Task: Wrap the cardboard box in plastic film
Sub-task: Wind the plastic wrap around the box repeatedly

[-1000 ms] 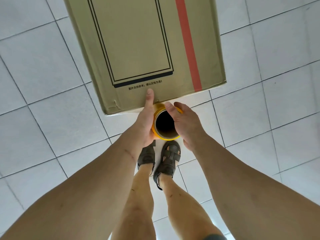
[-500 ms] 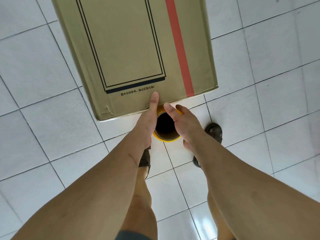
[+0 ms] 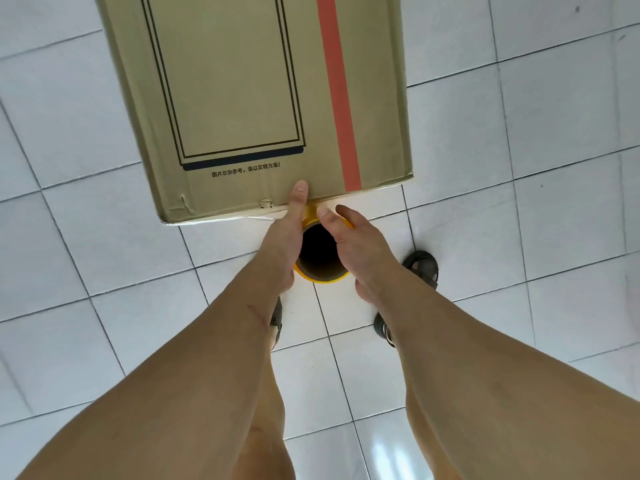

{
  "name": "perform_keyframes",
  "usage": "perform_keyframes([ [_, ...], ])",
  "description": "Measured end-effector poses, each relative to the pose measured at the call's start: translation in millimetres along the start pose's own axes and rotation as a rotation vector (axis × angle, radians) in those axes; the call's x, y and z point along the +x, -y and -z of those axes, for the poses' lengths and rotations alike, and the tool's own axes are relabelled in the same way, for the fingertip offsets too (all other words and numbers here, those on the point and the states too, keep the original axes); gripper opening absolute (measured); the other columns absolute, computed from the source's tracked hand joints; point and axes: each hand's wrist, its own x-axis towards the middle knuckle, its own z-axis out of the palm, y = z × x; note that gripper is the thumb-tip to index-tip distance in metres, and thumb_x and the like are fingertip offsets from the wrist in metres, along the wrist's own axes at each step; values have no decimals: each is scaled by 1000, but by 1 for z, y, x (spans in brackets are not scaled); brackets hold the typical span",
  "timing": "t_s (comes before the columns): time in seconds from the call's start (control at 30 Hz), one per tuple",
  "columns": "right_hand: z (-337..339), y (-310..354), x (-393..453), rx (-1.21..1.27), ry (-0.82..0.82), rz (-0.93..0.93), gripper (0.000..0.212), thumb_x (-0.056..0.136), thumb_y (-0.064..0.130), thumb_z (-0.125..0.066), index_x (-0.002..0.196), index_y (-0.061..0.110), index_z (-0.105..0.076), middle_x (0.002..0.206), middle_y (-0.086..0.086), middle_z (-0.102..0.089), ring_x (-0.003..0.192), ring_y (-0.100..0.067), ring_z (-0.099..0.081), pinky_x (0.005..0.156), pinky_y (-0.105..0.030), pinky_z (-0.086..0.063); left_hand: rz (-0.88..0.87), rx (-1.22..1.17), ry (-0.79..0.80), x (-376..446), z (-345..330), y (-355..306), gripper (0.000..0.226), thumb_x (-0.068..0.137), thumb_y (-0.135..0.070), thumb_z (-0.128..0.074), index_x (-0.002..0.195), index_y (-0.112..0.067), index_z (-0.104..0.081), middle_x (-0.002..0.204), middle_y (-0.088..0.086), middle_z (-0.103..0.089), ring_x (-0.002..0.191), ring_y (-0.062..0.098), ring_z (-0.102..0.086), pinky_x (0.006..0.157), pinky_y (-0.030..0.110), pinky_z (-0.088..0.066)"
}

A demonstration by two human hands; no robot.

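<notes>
Currently, in the head view, the cardboard box stands on the white tiled floor, filling the upper centre of the frame. The roll of plastic film, with a yellow rim and a dark hollow core, is held against the box's near edge. The left hand grips the roll's left side, thumb pressed on the box. The right hand grips the right side. Sandals are visible below.

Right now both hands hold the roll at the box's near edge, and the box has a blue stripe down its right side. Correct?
Not quite: the stripe is red, not blue, as the head view shows. Otherwise yes: the left hand and right hand hold the roll at the near edge of the box.
</notes>
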Motion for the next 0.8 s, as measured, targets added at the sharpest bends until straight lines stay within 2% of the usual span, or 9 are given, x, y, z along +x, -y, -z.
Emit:
perform_keyframes([
  [0.13, 13, 3, 5, -173, 41, 42, 64, 89, 54, -64, 144, 25, -48, 140, 4, -53, 120, -16, -52, 95, -26, -40, 100, -108, 107, -1, -8, 4, 98, 88, -97, -42, 135, -16, -73, 121, 15, -83, 118, 32, -79, 114, 50, -56],
  [0.23, 20, 6, 11, -368, 16, 105, 69, 86, 54, -67, 144, 21, -49, 141, 1, -54, 126, -21, -52, 105, -35, -43, 150, -141, 141, -4, -18, 12, 108, 83, -103, -35, 139, -17, -70, 126, 17, -81, 121, 35, -78, 114, 54, -56],
  [0.4, 39, -3, 15, -83, 12, -87, 73, 81, 75, -55, 139, 31, -49, 136, 11, -52, 124, -17, -49, 104, -37, -41, 27, -2, -76, 3, -32, 7, 118, 52, -104, -59, 135, -21, -71, 125, 8, -82, 121, 31, -75, 117, 52, -53],
  [0.47, 41, -7, 14, -47, 52, -119, 81, 75, 84, -49, 137, 32, -51, 138, 8, -54, 123, -18, -52, 106, -41, -43, 39, -49, 7, -1, -37, -1, 105, 70, -101, -59, 136, -19, -73, 120, 9, -84, 117, 30, -79, 115, 49, -55],
  [0.53, 46, -6, 18, -79, 72, -89, 80, 82, 79, -46, 143, 26, -46, 141, 6, -52, 123, -16, -51, 103, -33, -40, 71, -92, 89, -2, -41, -3, 102, 89, -97, -41, 136, -13, -74, 120, 13, -83, 113, 28, -81, 108, 45, -58],
  [0.6, 54, -4, 22, -134, 78, -28, 72, 91, 68, -48, 145, 21, -43, 142, 3, -50, 120, -16, -49, 92, -26, -34, 116, -125, 152, -1, -44, 2, 109, 88, -98, -33, 137, -10, -73, 123, 16, -82, 115, 29, -80, 104, 45, -59],
  [0.67, 64, -5, 30, -178, 82, 12, 73, 92, 63, -51, 149, 20, -38, 147, 1, -46, 128, -17, -47, 89, -24, -31, 114, -105, 150, -4, -52, 1, 109, 83, -102, -38, 138, -14, -72, 125, 15, -82, 118, 32, -79, 112, 49, -57],
  [0.73, 69, -6, 32, -148, 103, 7, 81, 88, 66, -55, 153, 24, -32, 150, 5, -43, 135, -16, -43, 95, -23, -31, 68, -60, 24, 0, -61, 2, 98, 76, -103, -51, 124, -20, -74, 122, 11, -82, 117, 32, -78, 114, 51, -55],
  [0.8, 72, -6, 30, -68, 135, -39, 83, 80, 72, -61, 148, 30, -39, 146, 11, -49, 132, -13, -46, 109, -28, -32, 8, -78, -67, 4, -68, 2, 91, 66, -97, -61, 116, -23, -76, 121, 9, -82, 118, 33, -77, 116, 53, -54],
])
